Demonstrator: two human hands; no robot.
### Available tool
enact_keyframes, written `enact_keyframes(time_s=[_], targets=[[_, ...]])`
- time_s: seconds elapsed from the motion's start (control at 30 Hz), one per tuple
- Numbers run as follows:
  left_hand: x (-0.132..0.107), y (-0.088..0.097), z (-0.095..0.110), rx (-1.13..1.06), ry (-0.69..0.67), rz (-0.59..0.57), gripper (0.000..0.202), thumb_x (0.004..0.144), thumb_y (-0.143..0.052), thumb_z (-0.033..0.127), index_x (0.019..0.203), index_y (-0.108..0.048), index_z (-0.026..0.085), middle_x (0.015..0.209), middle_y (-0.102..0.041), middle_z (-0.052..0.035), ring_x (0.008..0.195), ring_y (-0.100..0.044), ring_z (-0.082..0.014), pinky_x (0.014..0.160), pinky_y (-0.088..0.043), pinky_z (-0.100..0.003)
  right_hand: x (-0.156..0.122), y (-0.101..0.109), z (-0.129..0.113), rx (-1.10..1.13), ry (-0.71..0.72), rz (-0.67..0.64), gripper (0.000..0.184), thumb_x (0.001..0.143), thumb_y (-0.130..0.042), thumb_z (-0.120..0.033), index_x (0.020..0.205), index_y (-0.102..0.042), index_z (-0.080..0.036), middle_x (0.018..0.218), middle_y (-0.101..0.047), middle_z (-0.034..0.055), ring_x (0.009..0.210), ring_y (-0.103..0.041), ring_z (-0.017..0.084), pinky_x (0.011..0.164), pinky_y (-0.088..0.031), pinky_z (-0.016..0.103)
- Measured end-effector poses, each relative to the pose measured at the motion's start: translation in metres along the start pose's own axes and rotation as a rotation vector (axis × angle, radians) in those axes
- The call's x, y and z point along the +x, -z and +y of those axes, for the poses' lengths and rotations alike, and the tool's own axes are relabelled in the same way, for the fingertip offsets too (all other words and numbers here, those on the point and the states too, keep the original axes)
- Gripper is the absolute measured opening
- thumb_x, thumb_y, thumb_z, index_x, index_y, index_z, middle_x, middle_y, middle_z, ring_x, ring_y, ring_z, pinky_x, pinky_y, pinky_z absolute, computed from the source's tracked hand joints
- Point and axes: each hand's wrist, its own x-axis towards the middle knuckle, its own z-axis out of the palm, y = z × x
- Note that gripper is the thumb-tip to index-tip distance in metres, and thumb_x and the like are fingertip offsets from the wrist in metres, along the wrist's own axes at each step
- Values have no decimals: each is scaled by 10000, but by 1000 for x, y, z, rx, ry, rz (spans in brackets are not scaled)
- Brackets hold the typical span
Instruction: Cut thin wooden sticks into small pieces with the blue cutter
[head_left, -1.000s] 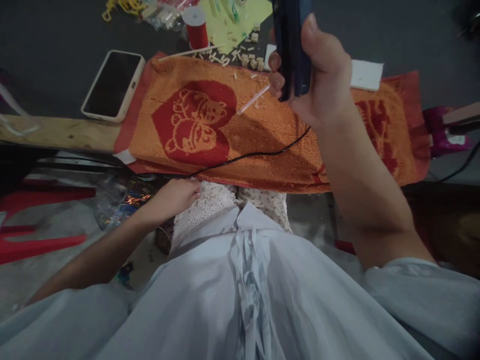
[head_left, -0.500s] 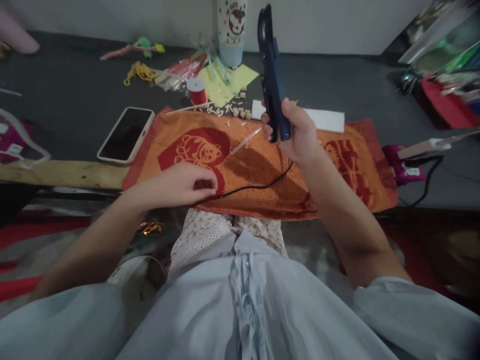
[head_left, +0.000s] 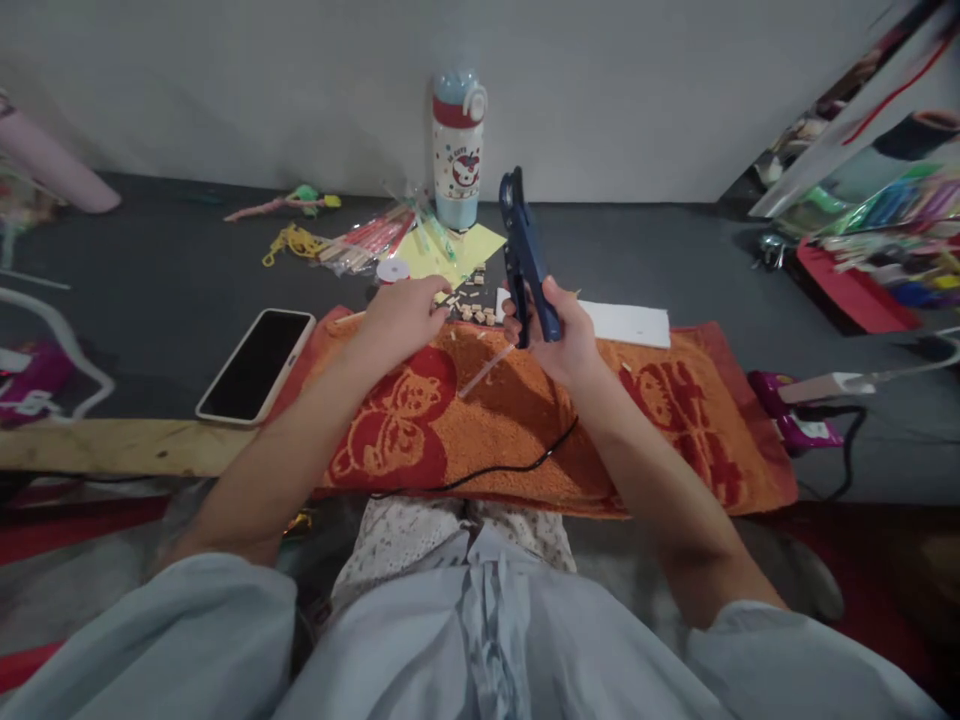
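Observation:
My right hand (head_left: 562, 335) is wrapped round a dark blue glue gun (head_left: 536, 265), held upright above an orange and red towel (head_left: 517, 430). A black cord (head_left: 502, 468) runs across the towel and passes behind my right forearm. My left hand (head_left: 405, 315) reaches over the towel's far edge with thumb and fingertips apart, close to small wooden pieces (head_left: 476, 314); nothing shows in it. It partly covers a spool of red thread (head_left: 393, 270). A thin translucent stick (head_left: 486, 370) slants across the towel, one end near my right hand.
A phone (head_left: 259, 365) lies left of the towel. Behind are a yellow paper (head_left: 484, 250), packaged sticks (head_left: 367, 240) and a bottle (head_left: 456, 150). A white strip (head_left: 630, 322) is beyond my right hand. At right are a red tray (head_left: 847, 290) and a purple box (head_left: 791, 412).
My left hand has moved forward from the towel's near edge to the wooden pieces. The view has tilted up, showing the whole bottle. My right hand still grips the glue gun.

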Motion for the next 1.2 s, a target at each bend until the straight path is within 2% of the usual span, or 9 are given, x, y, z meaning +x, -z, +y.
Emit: enact_keyframes(time_s=[0.1,0.27,0.4,0.53,0.7,0.9,1.2], targets=[[6,-3,-10,34,45,-18,412,847,-452,320,1229,-544,196,973,-690,-110,934,-616,-253,803,-436,-351,3,1,6,30,-22,8,431,718,-540,-633,871,-574,-232,741,-508,9,582,-438,132,513,-369,297],[8,-5,-37,105,181,-32,363,873,-364,313,1116,-599,180,1016,-675,-140,962,-607,-283,812,-427,-378,1,5,17,63,-107,45,417,743,-497,-608,915,-591,-240,729,-520,31,622,-448,160,532,-366,316],[8,-10,-48,168,170,-2,373,881,-301,284,1049,-603,143,1057,-634,-178,1005,-565,-298,831,-413,-392,-1,5,19,124,-160,82,409,718,-514,-617,849,-589,-237,756,-543,57,627,-447,170,525,-359,326],[6,-13,-46,216,137,-24,385,884,-268,270,985,-603,110,1018,-622,-202,991,-563,-331,794,-417,-411,-3,3,18,154,-149,114,389,695,-554,-592,833,-582,-230,767,-534,63,598,-429,168,506,-373,336],[3,-13,-43,223,235,-99,461,912,-211,330,1041,-598,115,1042,-631,-217,918,-617,-341,679,-425,-399,-7,2,21,142,-95,71,370,724,-561,-543,905,-582,-221,759,-511,38,560,-407,149,487,-378,318],[1,-18,-47,307,224,-116,434,908,-242,318,1019,-611,119,987,-657,-202,865,-648,-317,654,-441,-371,-8,4,26,64,-91,1,364,771,-546,-556,863,-570,-205,687,-478,9,555,-411,132,502,-379,284],[6,-25,-48,373,309,-101,385,895,-284,289,1039,-596,115,963,-681,-167,835,-660,-323,646,-462,-384,-11,4,27,-30,-77,-32,373,780,-551,-572,875,-553,-211,758,-486,12,600,-424,121,522,-393,256]])
